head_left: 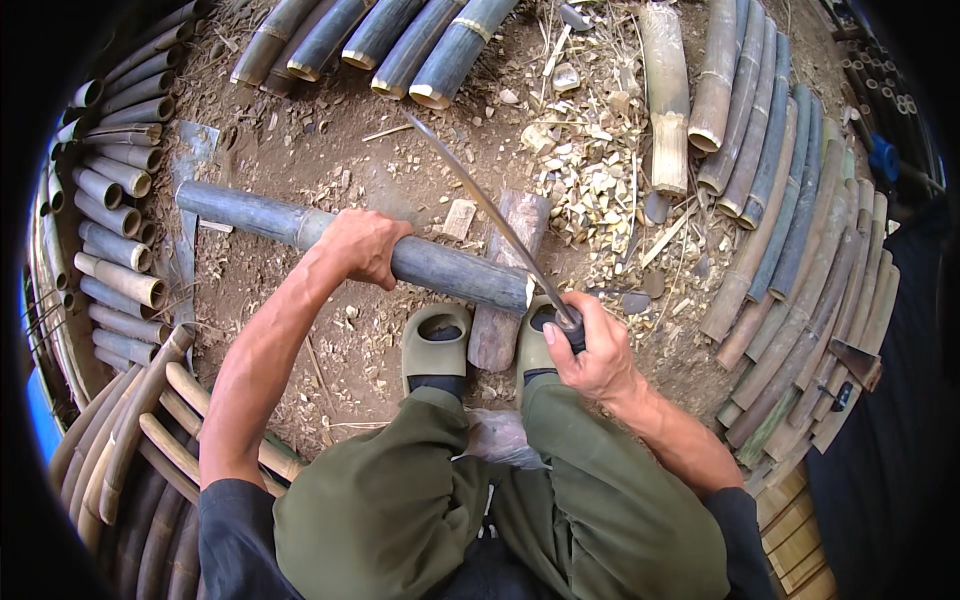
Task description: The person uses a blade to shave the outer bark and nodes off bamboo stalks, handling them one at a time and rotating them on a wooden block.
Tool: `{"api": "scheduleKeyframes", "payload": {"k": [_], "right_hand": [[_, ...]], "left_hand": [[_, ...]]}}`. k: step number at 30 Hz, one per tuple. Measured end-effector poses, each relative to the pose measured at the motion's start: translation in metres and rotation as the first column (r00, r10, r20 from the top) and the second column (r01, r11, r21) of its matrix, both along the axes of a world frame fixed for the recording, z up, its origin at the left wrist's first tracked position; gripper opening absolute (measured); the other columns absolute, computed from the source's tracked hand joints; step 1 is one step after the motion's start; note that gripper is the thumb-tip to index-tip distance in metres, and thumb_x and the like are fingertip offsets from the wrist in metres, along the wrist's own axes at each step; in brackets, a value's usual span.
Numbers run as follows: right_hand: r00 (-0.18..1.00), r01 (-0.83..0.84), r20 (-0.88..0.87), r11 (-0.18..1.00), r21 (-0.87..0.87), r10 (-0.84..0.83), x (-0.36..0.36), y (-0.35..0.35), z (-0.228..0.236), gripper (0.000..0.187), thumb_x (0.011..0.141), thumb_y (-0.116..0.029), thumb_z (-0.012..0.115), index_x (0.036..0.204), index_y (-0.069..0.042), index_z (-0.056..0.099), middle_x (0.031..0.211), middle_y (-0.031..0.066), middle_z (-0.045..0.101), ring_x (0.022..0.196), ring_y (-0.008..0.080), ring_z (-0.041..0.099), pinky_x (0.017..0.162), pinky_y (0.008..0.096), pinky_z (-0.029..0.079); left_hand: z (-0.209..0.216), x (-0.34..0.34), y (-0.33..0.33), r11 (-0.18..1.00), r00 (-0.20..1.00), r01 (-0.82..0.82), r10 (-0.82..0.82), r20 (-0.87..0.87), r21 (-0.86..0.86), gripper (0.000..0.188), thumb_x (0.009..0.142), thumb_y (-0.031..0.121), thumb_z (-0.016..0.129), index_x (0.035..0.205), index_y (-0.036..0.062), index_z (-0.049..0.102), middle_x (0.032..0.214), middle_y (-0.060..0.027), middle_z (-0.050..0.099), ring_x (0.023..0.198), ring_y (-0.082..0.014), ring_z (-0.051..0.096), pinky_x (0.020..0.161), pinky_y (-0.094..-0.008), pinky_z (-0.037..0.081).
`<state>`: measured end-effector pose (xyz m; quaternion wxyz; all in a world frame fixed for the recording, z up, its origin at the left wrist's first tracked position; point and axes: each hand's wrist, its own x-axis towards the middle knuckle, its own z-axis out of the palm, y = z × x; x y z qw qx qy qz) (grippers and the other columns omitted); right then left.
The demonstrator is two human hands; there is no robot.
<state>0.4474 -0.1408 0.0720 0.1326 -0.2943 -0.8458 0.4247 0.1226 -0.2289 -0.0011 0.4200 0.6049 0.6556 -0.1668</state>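
Observation:
My left hand (362, 247) is wrapped round the middle of a dark, blue-grey bamboo pole section (455, 275). The pole slants across in front of my feet, and its right end, with a pale cut edge, rests over a short wooden log (494, 335). In my right hand (597, 350) is the dark handle of a machete (490, 210). Its long blade points up and to the left, away from me, passing close by the pole's right end. Whether the blade touches the bamboo there I cannot tell.
Wood chips (590, 180) litter the dirt ground beyond the log. Cut bamboo sections lie in rows at the far side (400, 45), the right (800, 230) and the left (120, 215). Curved bamboo pieces (130, 440) are heaped at lower left. My sandals (436, 345) flank the log.

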Motion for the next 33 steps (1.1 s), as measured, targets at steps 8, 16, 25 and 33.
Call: {"api": "scheduleKeyframes", "payload": {"k": [8, 16, 25, 33], "right_hand": [[0.924, 0.043, 0.382, 0.981, -0.189, 0.033, 0.025, 0.007, -0.054, 0.027, 0.094, -0.023, 0.066, 0.105, -0.002, 0.055, 0.076, 0.0236, 0.064, 0.068, 0.0456, 0.067, 0.061, 0.0492, 0.054], [0.89, -0.107, 0.447, 0.994, 0.01, 0.091, 0.031, 0.007, -0.065, 0.029, 0.093, -0.021, 0.068, 0.106, 0.002, 0.055, 0.08, 0.0215, 0.067, 0.068, 0.0401, 0.069, 0.057, 0.0425, 0.055], [0.989, -0.047, 0.142, 0.998, 0.031, 0.042, 0.015, 0.001, -0.041, 0.03, 0.095, -0.022, 0.065, 0.109, 0.002, 0.055, 0.078, 0.0219, 0.065, 0.064, 0.0391, 0.068, 0.054, 0.0464, 0.054], [1.0, -0.002, 0.03, 1.0, 0.004, 0.002, 0.002, 0.004, -0.023, 0.031, 0.093, -0.022, 0.068, 0.108, 0.003, 0.056, 0.077, 0.0197, 0.066, 0.062, 0.0361, 0.069, 0.055, 0.0427, 0.055]], "left_hand": [[-0.006, 0.002, -0.01, 0.999, 0.998, -0.024, 0.026, -0.053, 0.027, 0.055, 0.055, 0.026, 0.079, 0.107, 0.0136, 0.065, 0.091, -0.0105, 0.072, 0.088, -0.0311, 0.07, 0.08, -0.0434, 0.055], [-0.015, 0.013, -0.034, 0.901, 0.993, 0.024, 0.028, -0.112, 0.432, 0.048, 0.06, 0.022, 0.076, 0.105, 0.0163, 0.063, 0.094, -0.004, 0.067, 0.096, -0.0244, 0.066, 0.083, -0.0418, 0.05], [-0.019, 0.013, -0.04, 0.893, 0.991, 0.008, 0.054, -0.123, 0.45, 0.058, 0.054, 0.021, 0.079, 0.11, 0.0155, 0.063, 0.094, -0.0036, 0.067, 0.094, -0.0248, 0.065, 0.085, -0.0419, 0.049], [-0.028, 0.02, -0.059, 0.742, 0.978, 0.035, 0.112, -0.176, 0.669, 0.039, 0.068, 0.014, 0.072, 0.106, 0.0143, 0.062, 0.091, -0.0032, 0.065, 0.092, -0.0238, 0.065, 0.087, -0.0428, 0.047]]}}
